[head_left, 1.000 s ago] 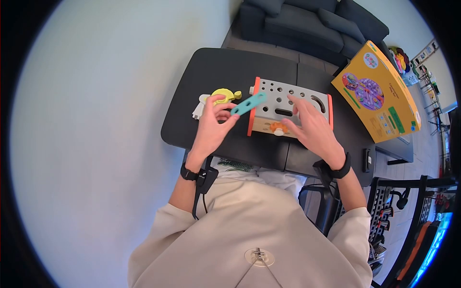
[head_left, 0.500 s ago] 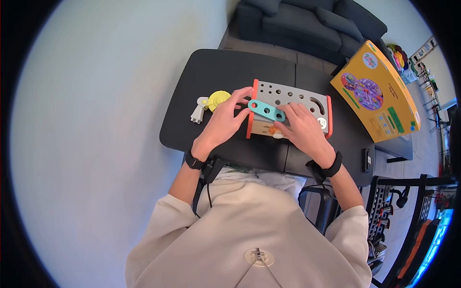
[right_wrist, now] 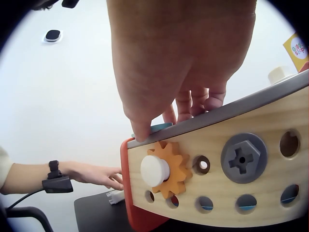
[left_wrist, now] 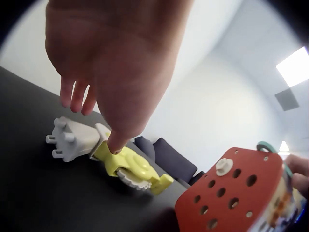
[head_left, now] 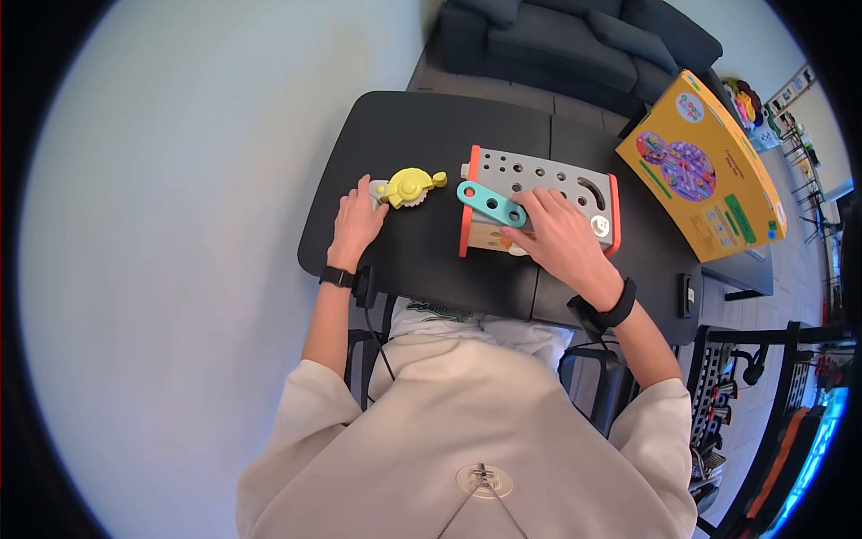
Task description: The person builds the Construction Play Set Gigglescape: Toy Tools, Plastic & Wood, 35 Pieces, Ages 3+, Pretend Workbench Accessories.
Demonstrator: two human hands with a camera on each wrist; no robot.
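The left hand [head_left: 356,225] reaches over a white, pronged piece joined to a yellow toy with a serrated wheel [head_left: 409,186]. In the left wrist view its thumb tip touches where the yellow toy [left_wrist: 136,166] meets the white piece [left_wrist: 77,140], fingers extended beyond. The right hand [head_left: 563,235] holds the right end of a teal strip with holes [head_left: 479,198] between thumb and fingers. That strip lies slanted on the grey, holed top of a wooden toy box [head_left: 575,190], its left end over the red side panel [left_wrist: 231,193].
A dark table [head_left: 431,126] carries the toys. To the right stands a large yellow box [head_left: 678,171], with a small black object [head_left: 686,296] near the table's right edge. A round white piece [head_left: 600,225] sits on the toy box top. An orange gear [right_wrist: 176,169] is on its front.
The teal strip has gone from the left hand onto the toy box, where the right hand holds it. The left hand has let go and moved left to the white and yellow toy.
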